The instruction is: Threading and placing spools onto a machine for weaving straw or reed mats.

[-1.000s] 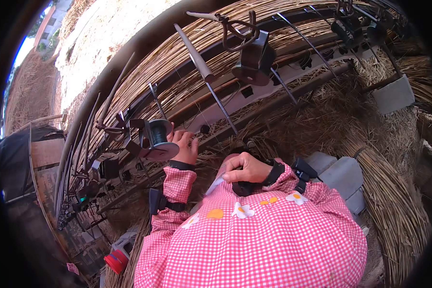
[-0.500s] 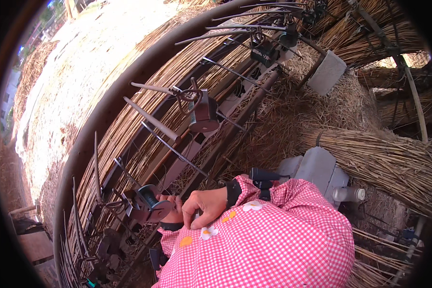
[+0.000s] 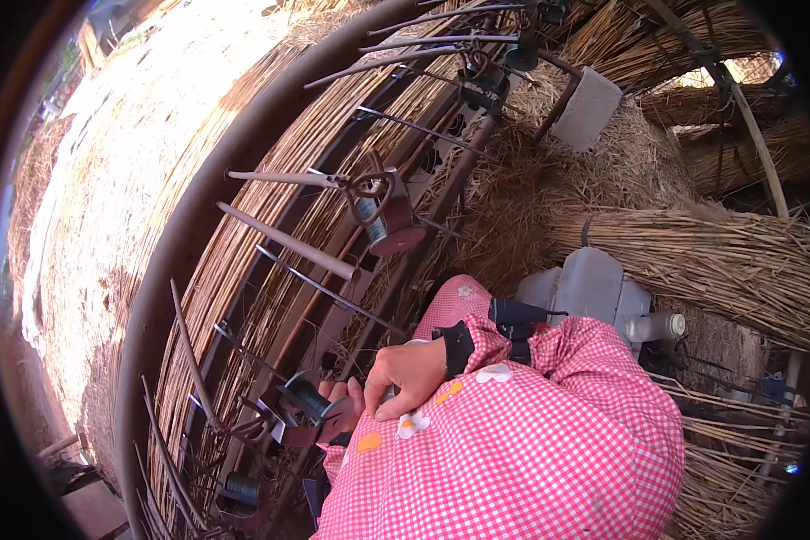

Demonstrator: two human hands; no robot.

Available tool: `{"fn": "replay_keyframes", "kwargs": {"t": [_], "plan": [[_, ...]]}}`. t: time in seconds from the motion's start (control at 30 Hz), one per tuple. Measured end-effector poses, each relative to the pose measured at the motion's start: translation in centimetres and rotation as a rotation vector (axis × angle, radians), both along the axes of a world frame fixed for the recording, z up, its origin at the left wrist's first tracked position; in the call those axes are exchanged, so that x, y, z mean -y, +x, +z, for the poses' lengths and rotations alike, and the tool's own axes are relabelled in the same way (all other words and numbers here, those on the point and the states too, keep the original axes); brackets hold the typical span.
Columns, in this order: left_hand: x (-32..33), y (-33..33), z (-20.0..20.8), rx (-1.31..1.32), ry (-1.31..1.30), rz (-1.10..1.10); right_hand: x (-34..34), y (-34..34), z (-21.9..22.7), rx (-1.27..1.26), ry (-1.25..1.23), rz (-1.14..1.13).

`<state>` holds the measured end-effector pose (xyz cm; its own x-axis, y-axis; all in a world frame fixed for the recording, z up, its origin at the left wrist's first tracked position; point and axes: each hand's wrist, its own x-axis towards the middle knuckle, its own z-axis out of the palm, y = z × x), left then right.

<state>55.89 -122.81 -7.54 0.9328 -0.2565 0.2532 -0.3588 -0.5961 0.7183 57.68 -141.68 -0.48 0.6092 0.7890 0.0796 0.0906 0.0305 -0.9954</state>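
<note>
My right hand (image 3: pixel 407 376) is at the lower middle, just in front of my pink checked smock (image 3: pixel 504 459). Its fingers are bent down and closed, and whatever they may hold is hidden. My left hand (image 3: pixel 347 396) is close beside it, partly covered by a wire spool (image 3: pixel 313 402) in a dark metal holder. Only some of its fingers show, so its grip cannot be told. A second spool holder (image 3: pixel 391 220), with blue-green wire and a looped handle, sits higher on the frame. Long reeds (image 3: pixel 270 225) lie packed along the frame under thin metal rods (image 3: pixel 328 290).
A thick curved pipe (image 3: pixel 180 207) borders the reeds on the left. More spool holders (image 3: pixel 481 88) hang farther up the frame. To the right are a tied reed bundle (image 3: pixel 693 261), grey blocks (image 3: pixel 589 286) and a clear jar (image 3: pixel 654 327). Loose straw (image 3: pixel 639 171) is heaped behind.
The view has shifted slightly, and more of my pink-clad leg shows. Both hands and the nearest spool sit a little lower and farther right in the picture. My right hand stays bent.
</note>
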Motion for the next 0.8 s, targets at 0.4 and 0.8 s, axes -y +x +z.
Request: {"fn": "replay_keyframes", "kwargs": {"t": [0.4, 0.8], "plan": [[2.1, -0.7, 1.7, -0.142, -0.83, 0.369, 4.1, 3.9, 1.5, 0.128, 0.019, 0.449], [9.8, 2.4, 19.7, -0.061, -1.444, 0.052, 8.1, 8.0, 1.5, -0.724, 0.164, 0.701]]}}
